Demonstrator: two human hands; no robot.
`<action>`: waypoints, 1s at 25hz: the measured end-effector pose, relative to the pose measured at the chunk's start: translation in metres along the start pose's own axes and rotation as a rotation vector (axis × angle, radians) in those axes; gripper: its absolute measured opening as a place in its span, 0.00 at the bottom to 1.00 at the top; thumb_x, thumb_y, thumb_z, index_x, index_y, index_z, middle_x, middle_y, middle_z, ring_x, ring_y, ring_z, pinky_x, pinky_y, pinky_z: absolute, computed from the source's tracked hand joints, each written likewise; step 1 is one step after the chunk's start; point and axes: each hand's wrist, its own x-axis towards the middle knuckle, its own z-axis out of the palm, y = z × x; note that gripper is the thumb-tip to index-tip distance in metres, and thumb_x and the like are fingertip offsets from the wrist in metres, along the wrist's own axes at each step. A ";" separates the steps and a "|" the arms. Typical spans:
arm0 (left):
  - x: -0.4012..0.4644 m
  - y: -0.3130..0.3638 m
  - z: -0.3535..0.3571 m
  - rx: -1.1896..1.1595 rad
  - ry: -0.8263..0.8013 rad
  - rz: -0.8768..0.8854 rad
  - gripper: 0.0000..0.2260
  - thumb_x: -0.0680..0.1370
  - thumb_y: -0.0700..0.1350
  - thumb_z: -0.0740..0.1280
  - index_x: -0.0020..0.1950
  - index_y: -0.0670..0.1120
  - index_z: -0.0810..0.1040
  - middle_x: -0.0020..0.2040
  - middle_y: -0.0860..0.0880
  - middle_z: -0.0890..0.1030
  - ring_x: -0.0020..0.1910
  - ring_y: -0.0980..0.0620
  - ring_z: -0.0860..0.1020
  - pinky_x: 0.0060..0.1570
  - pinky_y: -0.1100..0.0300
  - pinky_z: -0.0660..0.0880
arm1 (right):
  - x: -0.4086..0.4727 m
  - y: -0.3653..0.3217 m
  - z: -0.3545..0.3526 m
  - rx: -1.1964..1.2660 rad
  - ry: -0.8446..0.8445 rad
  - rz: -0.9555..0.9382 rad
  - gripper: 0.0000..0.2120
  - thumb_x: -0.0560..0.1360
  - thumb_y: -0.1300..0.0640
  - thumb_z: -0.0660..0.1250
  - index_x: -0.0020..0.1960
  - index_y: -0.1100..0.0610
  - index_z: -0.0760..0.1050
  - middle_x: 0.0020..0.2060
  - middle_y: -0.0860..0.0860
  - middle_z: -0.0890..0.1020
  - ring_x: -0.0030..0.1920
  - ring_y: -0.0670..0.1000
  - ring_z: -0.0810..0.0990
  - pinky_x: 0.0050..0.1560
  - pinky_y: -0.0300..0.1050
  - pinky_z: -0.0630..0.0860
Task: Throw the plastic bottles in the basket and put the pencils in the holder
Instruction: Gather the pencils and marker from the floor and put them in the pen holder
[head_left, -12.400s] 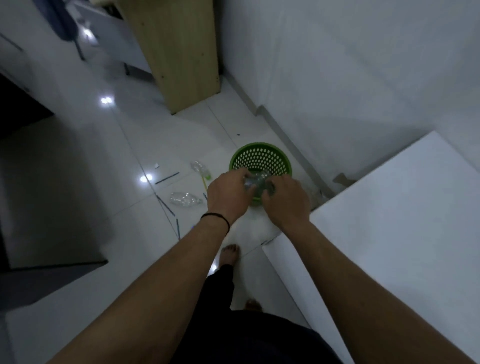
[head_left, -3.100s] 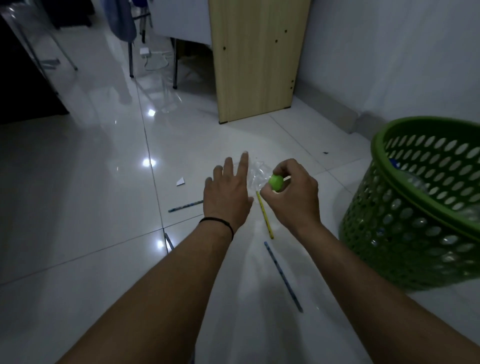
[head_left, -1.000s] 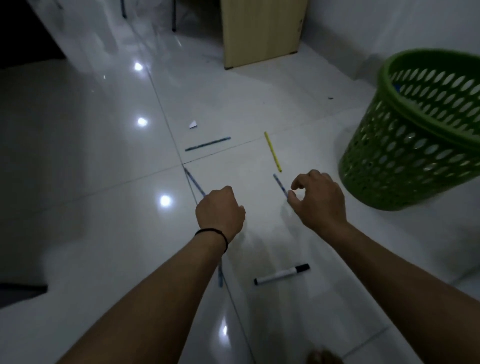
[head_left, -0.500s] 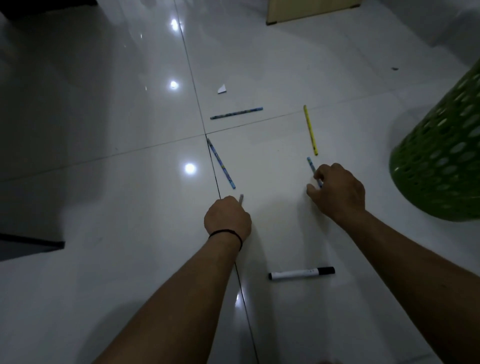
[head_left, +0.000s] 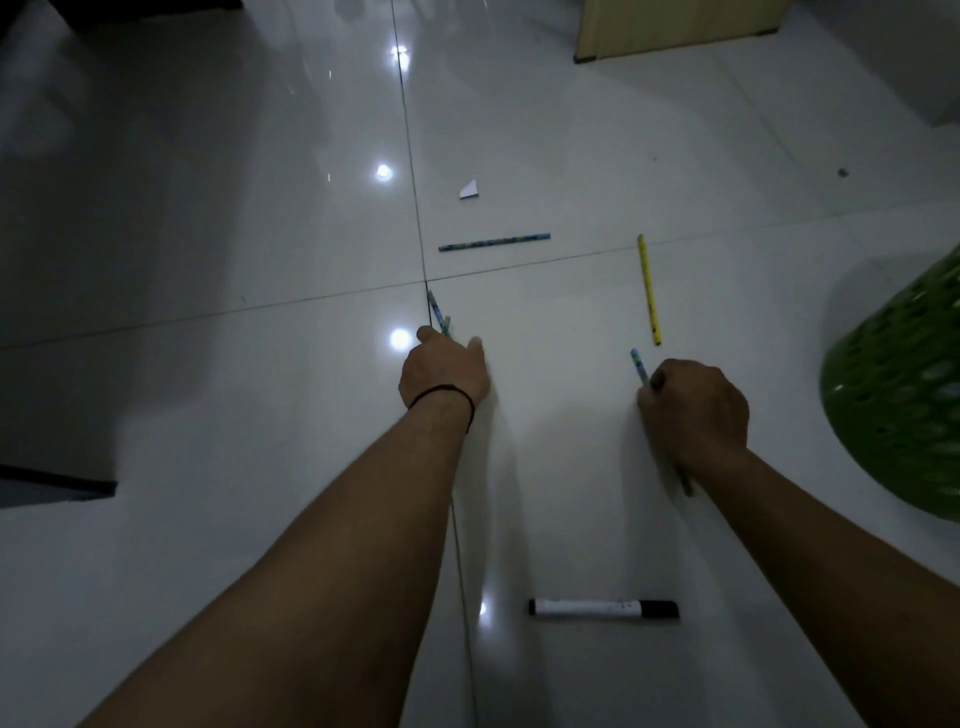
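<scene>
Glossy white floor now, bottles gone into the green basket (head_left: 898, 395), and both hands dropped low since a moment ago: left hand (head_left: 444, 371) pinching a blue pencil (head_left: 439, 317), right hand (head_left: 693, 408) fisted around another pencil (head_left: 639, 366), yellow pencil (head_left: 648, 288) waiting.

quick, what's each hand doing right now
Left hand: closed on a blue pencil on the floor.
Right hand: closed around another blue pencil.
</scene>
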 end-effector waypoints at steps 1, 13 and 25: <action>0.004 0.002 0.002 0.034 -0.020 -0.005 0.22 0.78 0.54 0.65 0.65 0.40 0.69 0.62 0.40 0.78 0.62 0.40 0.76 0.57 0.52 0.73 | 0.005 -0.002 0.000 0.009 -0.009 -0.009 0.07 0.73 0.55 0.67 0.44 0.57 0.80 0.43 0.57 0.83 0.44 0.60 0.81 0.39 0.47 0.74; 0.020 0.014 0.018 0.297 -0.110 0.226 0.08 0.77 0.45 0.60 0.51 0.41 0.74 0.54 0.38 0.80 0.53 0.38 0.78 0.43 0.56 0.68 | 0.080 -0.028 -0.016 0.375 0.053 0.235 0.11 0.75 0.58 0.61 0.56 0.61 0.67 0.48 0.63 0.81 0.47 0.64 0.80 0.41 0.48 0.70; 0.030 0.003 0.018 0.181 -0.052 0.255 0.21 0.84 0.51 0.52 0.53 0.38 0.78 0.54 0.37 0.80 0.53 0.36 0.78 0.50 0.53 0.73 | 0.142 -0.051 0.001 0.218 -0.054 0.330 0.14 0.78 0.58 0.63 0.61 0.63 0.73 0.59 0.60 0.80 0.59 0.61 0.80 0.53 0.48 0.74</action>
